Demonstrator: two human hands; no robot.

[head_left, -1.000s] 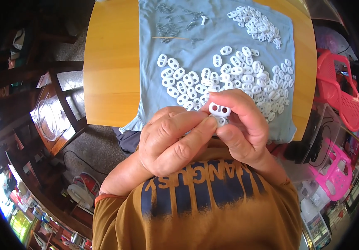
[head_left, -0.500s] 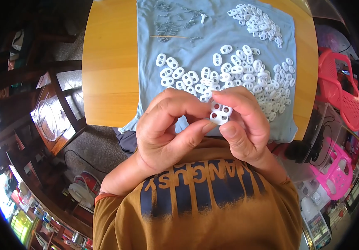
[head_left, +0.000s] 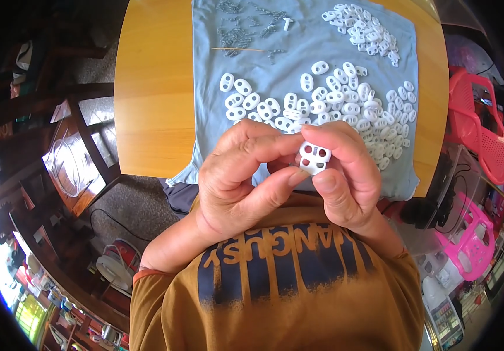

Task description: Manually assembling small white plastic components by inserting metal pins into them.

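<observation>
Between my two hands is a small white plastic two-hole cord lock [head_left: 315, 157], its paired holes facing up toward me. My left hand [head_left: 237, 178] pinches it from the left with thumb and forefinger. My right hand [head_left: 351, 169] closes on its other side, forefinger at the far edge and thumb by the near edge. Just beyond my fingers, many loose white oval two-hole pieces [head_left: 334, 97] lie scattered over the blue-grey cloth [head_left: 252, 64]. My hands cover some of those pieces.
Small metal springs [head_left: 237, 36] are spread at the far left of the cloth, beside a thin wooden stick [head_left: 237, 49] and a white T-shaped piece [head_left: 288, 24]. Smaller white pieces [head_left: 366, 32] are heaped far right. The wooden table [head_left: 152, 88] shows beyond the cloth; a red chair [head_left: 480, 126] stands right.
Both hands and the cord lock have shifted slightly to the right. The cord lock is turned a little, and both hands still grip it.
</observation>
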